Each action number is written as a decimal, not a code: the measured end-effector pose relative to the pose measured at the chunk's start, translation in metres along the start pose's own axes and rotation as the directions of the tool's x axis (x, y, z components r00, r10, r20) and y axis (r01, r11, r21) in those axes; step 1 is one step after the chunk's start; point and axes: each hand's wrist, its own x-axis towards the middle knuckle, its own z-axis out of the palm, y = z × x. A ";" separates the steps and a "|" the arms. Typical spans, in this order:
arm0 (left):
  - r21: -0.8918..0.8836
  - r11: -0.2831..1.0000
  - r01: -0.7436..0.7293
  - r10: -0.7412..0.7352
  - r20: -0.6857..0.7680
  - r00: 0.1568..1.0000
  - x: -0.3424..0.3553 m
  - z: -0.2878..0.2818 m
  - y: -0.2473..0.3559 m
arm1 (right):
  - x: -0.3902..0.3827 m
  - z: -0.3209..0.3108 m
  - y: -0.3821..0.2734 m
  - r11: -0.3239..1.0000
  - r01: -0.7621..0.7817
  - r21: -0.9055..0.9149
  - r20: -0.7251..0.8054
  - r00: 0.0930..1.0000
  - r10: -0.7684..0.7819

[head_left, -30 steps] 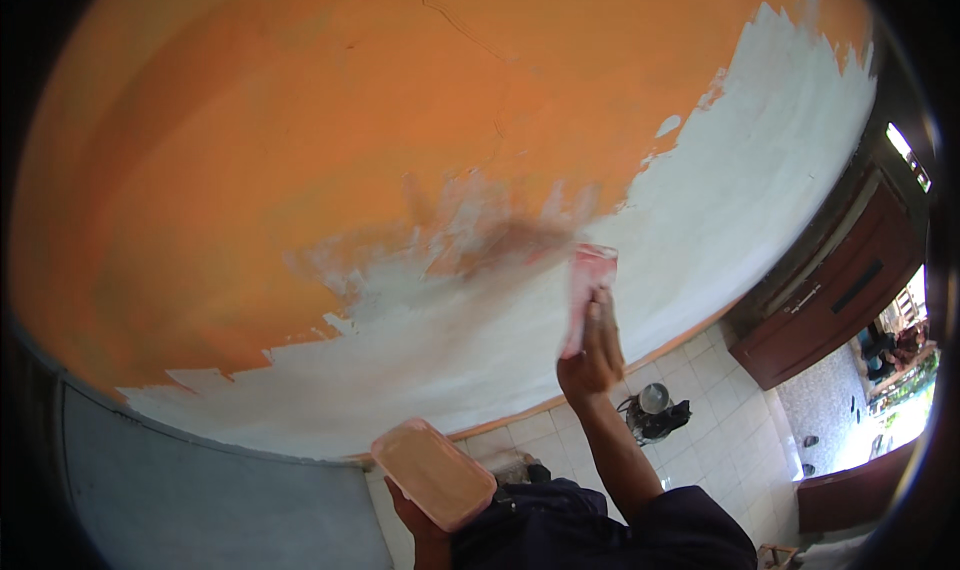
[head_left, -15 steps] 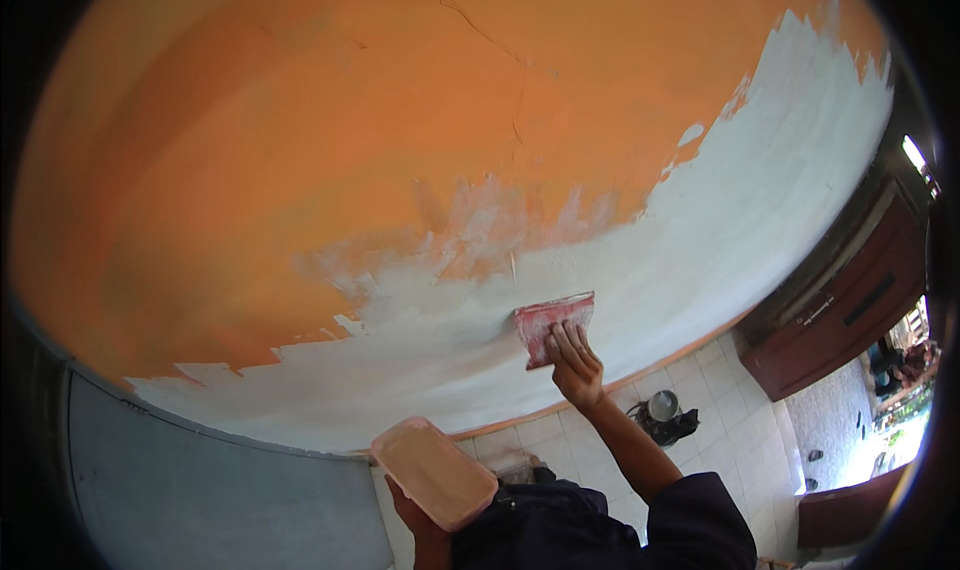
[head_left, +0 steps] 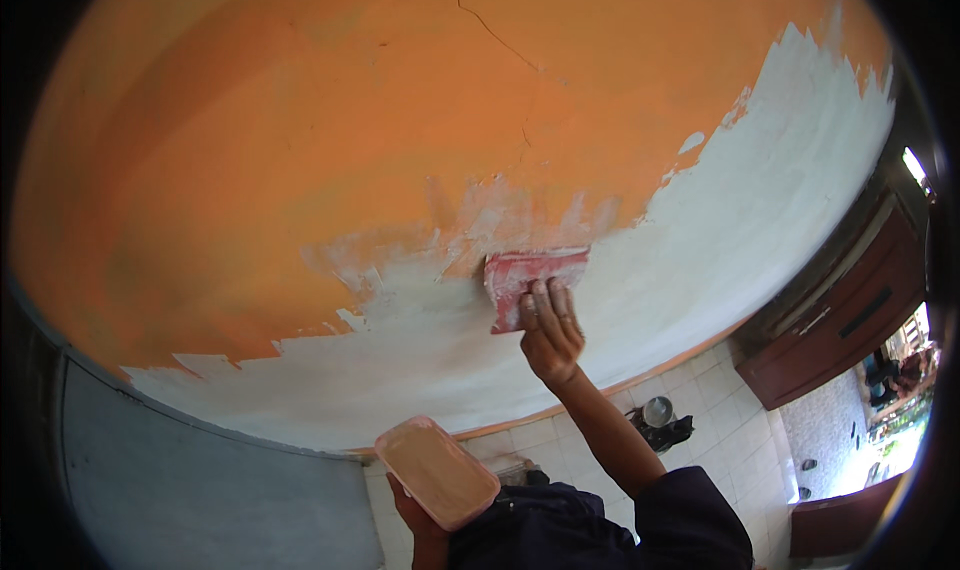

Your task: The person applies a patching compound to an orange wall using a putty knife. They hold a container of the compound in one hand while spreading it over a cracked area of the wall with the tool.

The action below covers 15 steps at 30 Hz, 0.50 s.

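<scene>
My right hand [head_left: 552,332] grips a red plastic putty spreader [head_left: 512,285] smeared with white, its wide edge against the wall. Around it the wall is coated in white putty [head_left: 420,370], with a ragged, thinly streaked upper border on the orange paint [head_left: 270,140]. At the lower middle, my left hand [head_left: 412,510] holds a pinkish rectangular tub [head_left: 437,472] from below and the side. The tub's visible face is beige; I cannot tell how much putty it holds. Most of the left fingers are hidden beneath it.
A thin crack [head_left: 490,32] runs down the orange wall. A grey door or panel [head_left: 210,480] stands at the lower left. On the tiled floor [head_left: 715,400] lie a metal pot [head_left: 657,410] and a black bag [head_left: 672,434]. A brown door [head_left: 840,310] stands at the right beside a bright doorway.
My right hand and the spreader have moved up and slightly left along the wall, to the edge of the streaked patch. The tub in my left hand stays nearly in place.
</scene>
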 end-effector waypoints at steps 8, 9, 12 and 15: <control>0.028 0.994 -0.102 0.101 0.020 0.995 -0.003 -0.026 0.005 | -0.124 -0.030 -0.008 0.986 -0.083 0.145 0.288 0.957 0.038; 0.030 0.995 -0.095 0.094 0.032 0.995 -0.005 -0.021 0.005 | -0.130 -0.045 -0.008 0.980 -0.117 0.163 0.309 0.949 0.062; 0.037 0.995 -0.092 0.090 0.045 0.995 -0.010 -0.008 0.009 | -0.105 -0.075 -0.010 0.987 -0.103 0.125 0.215 0.974 0.075; 0.022 0.998 -0.059 0.058 0.037 0.998 -0.010 -0.013 0.007 | -0.049 -0.092 0.013 0.999 -0.019 -0.027 0.079 0.997 0.021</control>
